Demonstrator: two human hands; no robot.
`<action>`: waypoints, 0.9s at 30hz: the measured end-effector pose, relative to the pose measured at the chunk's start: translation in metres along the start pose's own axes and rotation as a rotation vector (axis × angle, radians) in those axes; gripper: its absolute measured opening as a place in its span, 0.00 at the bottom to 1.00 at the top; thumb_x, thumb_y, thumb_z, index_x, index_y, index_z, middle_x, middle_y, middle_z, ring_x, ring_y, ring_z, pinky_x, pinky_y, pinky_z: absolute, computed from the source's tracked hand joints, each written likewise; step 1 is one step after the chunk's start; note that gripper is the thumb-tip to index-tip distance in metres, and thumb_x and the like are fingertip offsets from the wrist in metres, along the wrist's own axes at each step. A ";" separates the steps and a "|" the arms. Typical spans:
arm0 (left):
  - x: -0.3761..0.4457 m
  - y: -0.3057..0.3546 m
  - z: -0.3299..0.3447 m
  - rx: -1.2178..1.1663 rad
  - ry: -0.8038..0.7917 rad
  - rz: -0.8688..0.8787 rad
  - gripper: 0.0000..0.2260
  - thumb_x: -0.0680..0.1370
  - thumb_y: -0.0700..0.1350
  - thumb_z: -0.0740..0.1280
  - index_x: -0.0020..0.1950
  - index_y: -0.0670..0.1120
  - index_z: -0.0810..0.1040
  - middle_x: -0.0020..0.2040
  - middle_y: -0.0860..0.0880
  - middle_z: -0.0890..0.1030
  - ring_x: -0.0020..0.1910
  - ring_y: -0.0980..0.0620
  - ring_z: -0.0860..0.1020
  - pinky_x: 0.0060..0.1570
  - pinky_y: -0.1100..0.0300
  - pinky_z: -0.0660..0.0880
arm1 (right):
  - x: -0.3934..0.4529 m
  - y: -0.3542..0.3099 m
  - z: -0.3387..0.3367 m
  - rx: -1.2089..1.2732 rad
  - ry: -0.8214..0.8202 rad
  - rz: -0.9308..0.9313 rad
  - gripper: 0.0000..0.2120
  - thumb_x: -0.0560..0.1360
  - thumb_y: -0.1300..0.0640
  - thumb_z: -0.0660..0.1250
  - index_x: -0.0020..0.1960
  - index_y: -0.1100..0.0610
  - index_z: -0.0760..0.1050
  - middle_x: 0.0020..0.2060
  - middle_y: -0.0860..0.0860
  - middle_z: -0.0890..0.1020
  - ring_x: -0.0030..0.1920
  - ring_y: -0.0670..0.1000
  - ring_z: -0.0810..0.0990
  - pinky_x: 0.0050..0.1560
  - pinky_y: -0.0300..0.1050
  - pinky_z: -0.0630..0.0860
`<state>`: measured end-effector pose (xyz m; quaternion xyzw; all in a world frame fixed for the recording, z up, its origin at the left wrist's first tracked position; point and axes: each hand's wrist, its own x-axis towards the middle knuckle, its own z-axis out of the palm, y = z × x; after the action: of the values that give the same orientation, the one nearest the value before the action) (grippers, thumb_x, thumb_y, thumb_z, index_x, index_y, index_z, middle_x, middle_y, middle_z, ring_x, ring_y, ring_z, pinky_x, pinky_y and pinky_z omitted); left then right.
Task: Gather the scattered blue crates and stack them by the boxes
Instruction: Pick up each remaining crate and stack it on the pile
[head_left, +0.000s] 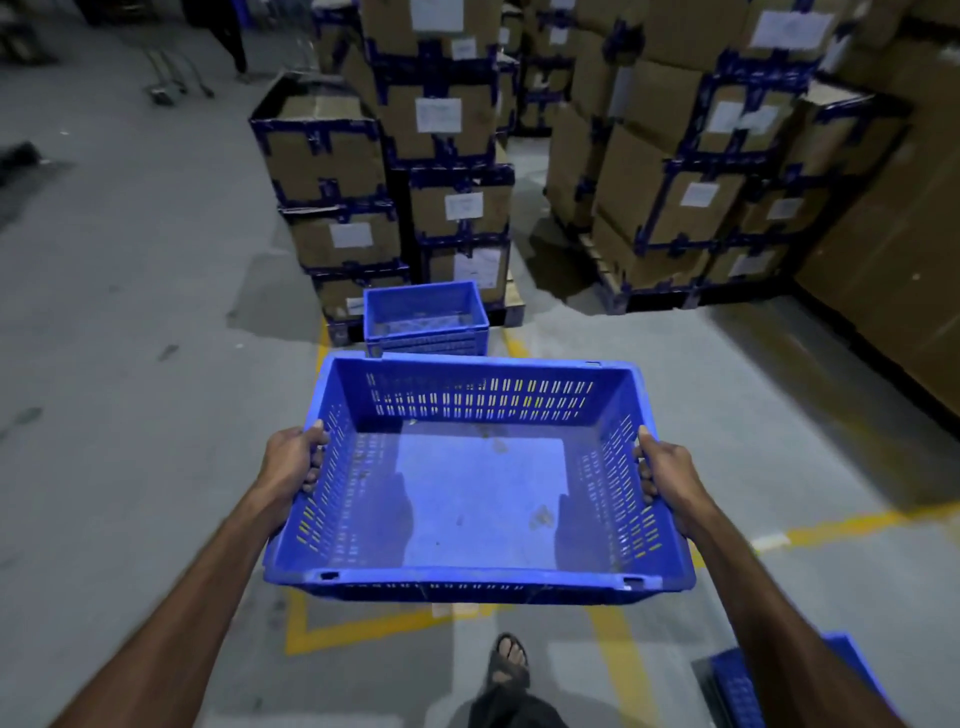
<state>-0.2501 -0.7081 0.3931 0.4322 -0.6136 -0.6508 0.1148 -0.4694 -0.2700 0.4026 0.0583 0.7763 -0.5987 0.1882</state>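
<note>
Concrete floor (130, 322), grey and scuffed, fills my nine o'clock side, with yellow painted lines (363, 631) crossing it lower down. Next comes my left hand (293, 460), curled over the left rim of the carried crate (478, 488): the thumb lies on top of the rim and the fingers wrap down the outer wall, gripping it. That crate sits between both hands at the centre of my view, held level above the floor. It is a rectangular blue plastic tub with slotted walls and a smooth, dusty bottom carrying a few smudges. At twelve o'clock beyond it, a stack of blue crates (426, 319) rests on the floor, touching the base of the cardboard boxes (395, 171). These boxes are brown, square-edged, bound in dark blue tape and tagged with white labels, piled in columns. At six o'clock I see a foot in a dark sandal (508, 660). My right hand (670, 480) grips the crate's right rim the same way, thumb on top, fingers curled round the outside. At five o'clock, partly behind my right forearm, another blue crate (743, 686) lies on the floor.
</note>
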 end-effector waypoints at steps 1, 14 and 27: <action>0.008 0.005 0.004 -0.002 0.013 -0.004 0.10 0.84 0.49 0.62 0.46 0.45 0.72 0.30 0.48 0.64 0.20 0.54 0.58 0.22 0.68 0.56 | 0.015 -0.004 0.005 -0.001 -0.014 0.013 0.20 0.84 0.44 0.61 0.44 0.60 0.72 0.26 0.50 0.63 0.22 0.48 0.60 0.25 0.40 0.61; 0.098 0.057 0.045 0.000 0.118 -0.033 0.14 0.85 0.53 0.62 0.46 0.45 0.71 0.31 0.48 0.63 0.22 0.53 0.58 0.23 0.65 0.56 | 0.191 -0.074 0.054 -0.062 -0.187 0.188 0.25 0.81 0.36 0.62 0.37 0.55 0.67 0.27 0.51 0.65 0.23 0.49 0.62 0.25 0.40 0.61; 0.217 0.074 0.045 0.012 0.148 -0.119 0.16 0.84 0.56 0.62 0.43 0.46 0.71 0.28 0.47 0.64 0.21 0.53 0.59 0.26 0.64 0.57 | 0.296 -0.099 0.129 -0.125 -0.217 0.284 0.28 0.78 0.31 0.61 0.37 0.55 0.65 0.25 0.50 0.61 0.22 0.49 0.58 0.25 0.40 0.58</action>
<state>-0.4406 -0.8405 0.3622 0.5154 -0.5807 -0.6190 0.1185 -0.7453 -0.4598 0.3575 0.0909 0.7711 -0.5196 0.3566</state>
